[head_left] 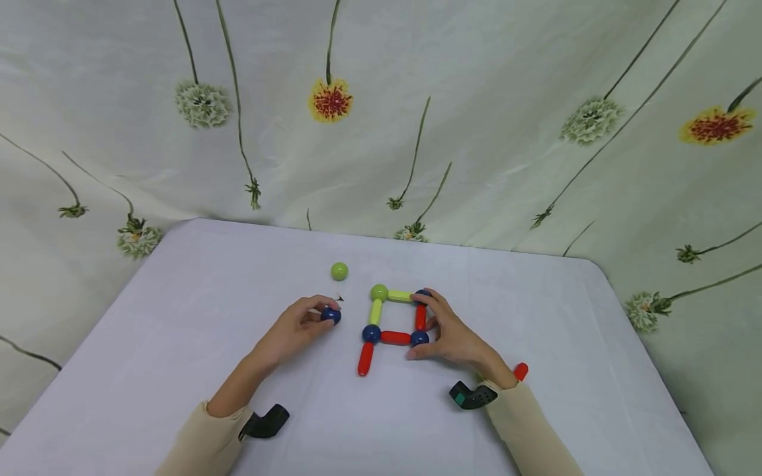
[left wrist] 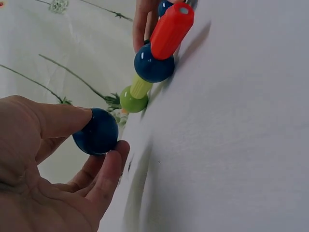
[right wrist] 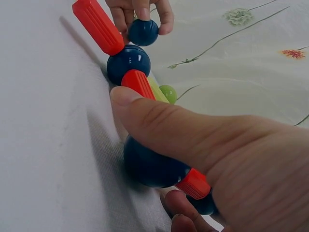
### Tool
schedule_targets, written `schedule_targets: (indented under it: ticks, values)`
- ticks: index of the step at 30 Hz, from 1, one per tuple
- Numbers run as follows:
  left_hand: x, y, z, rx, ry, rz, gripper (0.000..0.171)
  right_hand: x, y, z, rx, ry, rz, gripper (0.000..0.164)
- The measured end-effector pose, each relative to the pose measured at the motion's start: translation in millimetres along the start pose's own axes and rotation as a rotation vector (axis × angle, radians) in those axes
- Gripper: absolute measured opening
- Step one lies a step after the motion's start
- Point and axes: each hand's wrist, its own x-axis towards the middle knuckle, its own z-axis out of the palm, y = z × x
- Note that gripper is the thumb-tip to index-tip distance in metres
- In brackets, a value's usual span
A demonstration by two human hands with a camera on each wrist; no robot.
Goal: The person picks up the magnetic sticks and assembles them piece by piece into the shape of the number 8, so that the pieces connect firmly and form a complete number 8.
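My left hand (head_left: pixel 294 334) pinches a loose blue ball (head_left: pixel 331 315) between thumb and fingertips, just above the table and left of a ball-and-stick square. The square has a green ball (head_left: pixel 379 292) at its far left corner and blue balls at the others. Two of its sides are yellow-green sticks (head_left: pixel 375 312); the other two are red sticks (head_left: pixel 395 338). Another red stick (head_left: pixel 366 359) points toward me from the near left blue ball (head_left: pixel 372 333). My right hand (head_left: pixel 455 337) holds the square's right side, thumb by the near right blue ball (right wrist: pixel 154 164), fingers at the far one.
A loose green ball (head_left: pixel 339 271) lies beyond my left hand. One more red stick (head_left: pixel 520 371) shows partly behind my right forearm. The white-covered table (head_left: pixel 286 410) meets a flower-patterned cloth (head_left: pixel 369 165) at its far edge. Each wrist carries a black device (head_left: pixel 473 395).
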Motion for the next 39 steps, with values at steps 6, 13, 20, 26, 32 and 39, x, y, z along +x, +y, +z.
schedule_targets:
  ticks: [6,13,20,26,32,39]
  values:
    - [-26.2,2.6,1.1,-0.029,-0.085,0.008,0.024,-0.5,-2.5,-0.2,-0.006,-0.001,-0.015,0.097]
    - [-40.4,5.5,5.4,-0.057,-0.157,0.085,0.024,-1.1,-3.5,-1.1,-0.005,-0.003,-0.018,0.097]
    - [-44.1,7.0,12.2,-0.116,-0.243,0.073,0.026,-1.4,-3.1,-0.3,0.0,-0.003,-0.015,0.097]
    - [-45.2,5.4,17.6,-0.134,-0.294,0.048,0.027,-0.4,-1.3,0.7,0.003,0.0,-0.012,0.097]
    - [-47.1,6.4,19.5,-0.093,-0.344,0.07,0.025,-0.4,-1.8,0.9,0.005,-0.004,-0.01,0.097]
    - [-48.0,8.1,22.8,-0.045,-0.38,0.098,0.024,-0.6,-1.9,0.1,0.004,0.001,-0.005,0.097]
